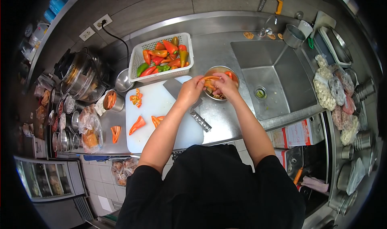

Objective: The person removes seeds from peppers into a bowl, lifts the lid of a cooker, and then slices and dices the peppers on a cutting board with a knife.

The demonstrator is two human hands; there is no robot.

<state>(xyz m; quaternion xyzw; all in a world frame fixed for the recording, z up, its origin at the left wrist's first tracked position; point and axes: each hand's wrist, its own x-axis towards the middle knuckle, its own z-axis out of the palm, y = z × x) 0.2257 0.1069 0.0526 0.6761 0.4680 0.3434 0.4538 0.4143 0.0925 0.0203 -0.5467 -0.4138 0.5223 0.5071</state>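
Observation:
Both my hands are over a small metal bowl (234, 73) of pepper scraps on the steel counter. My left hand (191, 90) grips one end of an orange pepper (210, 78). My right hand (224, 85) pinches the same pepper above the bowl. A cleaver (175, 87) with a metal handle lies on the white cutting board (161, 108), partly under my left wrist. Cut pepper halves (138, 125) lie on the board.
A white basket (136, 59) of red, orange and green peppers stands behind the board. The sink (274, 77) is to the right. A metal cup (117, 104) holds pepper pieces at the left; one piece (115, 133) lies on the counter. Pots and bags line both sides.

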